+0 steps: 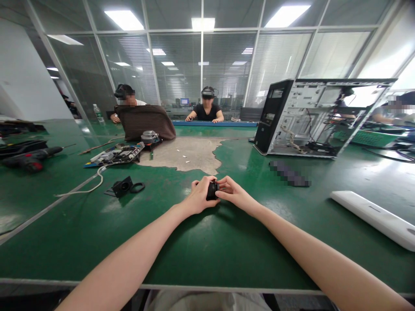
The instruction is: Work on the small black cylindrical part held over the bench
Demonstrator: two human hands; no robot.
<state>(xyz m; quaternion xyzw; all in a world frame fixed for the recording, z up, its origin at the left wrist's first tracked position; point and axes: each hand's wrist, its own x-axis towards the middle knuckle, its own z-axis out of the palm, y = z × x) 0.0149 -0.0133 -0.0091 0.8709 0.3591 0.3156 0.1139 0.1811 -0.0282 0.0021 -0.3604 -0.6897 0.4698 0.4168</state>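
Observation:
Between my two hands, just above the green table (207, 246), is a small black lens-like cylinder (212, 190). My left hand (199, 198) is closed round its left side and hides much of it. From the right, the fingers and thumb of my right hand (236, 194) pinch its right end. What exactly the cylinder is, I cannot make out for certain. To the left lies a small black boxy part (122, 186) with a round opening, and a black ring (138, 187) rests beside it.
An opened computer case (275, 116) stands at the right, near a white elongated device (372, 216). Leftward lie a circuit board (116, 154), a white cable (94, 186) and a power drill (32, 160). A brown ribbed cover (145, 121) stands farther back. Two people sit across the table.

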